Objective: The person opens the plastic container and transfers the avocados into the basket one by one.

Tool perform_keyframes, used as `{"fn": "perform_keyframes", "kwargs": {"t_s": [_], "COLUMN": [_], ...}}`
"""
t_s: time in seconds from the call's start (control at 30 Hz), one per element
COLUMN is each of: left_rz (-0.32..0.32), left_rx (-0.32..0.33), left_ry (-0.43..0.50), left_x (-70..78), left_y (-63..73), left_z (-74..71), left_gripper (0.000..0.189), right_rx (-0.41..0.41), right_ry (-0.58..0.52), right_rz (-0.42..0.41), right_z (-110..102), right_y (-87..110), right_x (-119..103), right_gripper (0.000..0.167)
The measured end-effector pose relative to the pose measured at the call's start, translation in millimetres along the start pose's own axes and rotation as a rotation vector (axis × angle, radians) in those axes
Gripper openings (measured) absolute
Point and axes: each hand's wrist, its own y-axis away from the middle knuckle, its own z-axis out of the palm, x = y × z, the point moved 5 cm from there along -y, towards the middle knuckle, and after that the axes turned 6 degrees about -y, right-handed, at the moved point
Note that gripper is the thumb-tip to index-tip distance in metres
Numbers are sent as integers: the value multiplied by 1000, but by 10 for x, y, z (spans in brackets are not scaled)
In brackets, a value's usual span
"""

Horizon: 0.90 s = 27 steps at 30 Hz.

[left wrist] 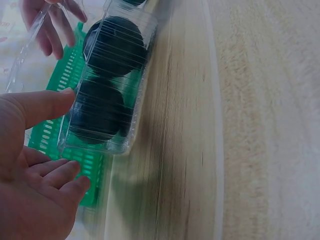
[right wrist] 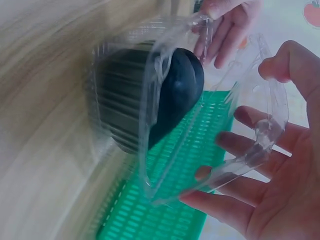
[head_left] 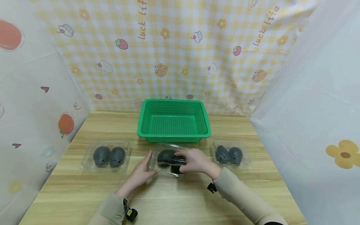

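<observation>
A clear plastic clamshell box [head_left: 154, 167] lies in the middle of the table with dark, smooth, rounded pieces [left wrist: 97, 110] inside; their kind is unclear. Its transparent lid [right wrist: 272, 107] stands raised from the base in the right wrist view. My right hand [head_left: 195, 160] holds that lid, thumb at one edge and fingers along the other side. At the box's left end is my left hand [head_left: 142, 171], its fingers loosely extended. In the left wrist view, the left thumb [left wrist: 50, 106] reaches the box's edge.
Behind the box stands a green perforated basket [head_left: 174, 137]. Similar clear boxes with dark rounded pieces lie to the left [head_left: 126, 156] and right [head_left: 246, 157]. A patterned cloth [head_left: 180, 56] hangs at the table's back edge.
</observation>
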Motion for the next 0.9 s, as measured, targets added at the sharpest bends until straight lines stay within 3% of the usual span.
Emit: {"fn": "perform_keyframes", "kwargs": {"t_s": [0.4, 0.67, 0.9], "left_rz": [-74, -96, -79], "left_rx": [-31, -26, 7], "left_ry": [192, 232, 267], "left_x": [-115, -119, -107], "left_y": [13, 9, 5], "left_z": [-15, -41, -74], "left_gripper": [86, 80, 80], "right_rx": [-21, -19, -4], "right_ry": [-85, -157, -193], "right_rz": [30, 27, 50], "right_z": [-124, -203, -230], "right_y": [11, 40, 45], "right_x": [-6, 0, 35], "right_gripper": [49, 45, 43]}}
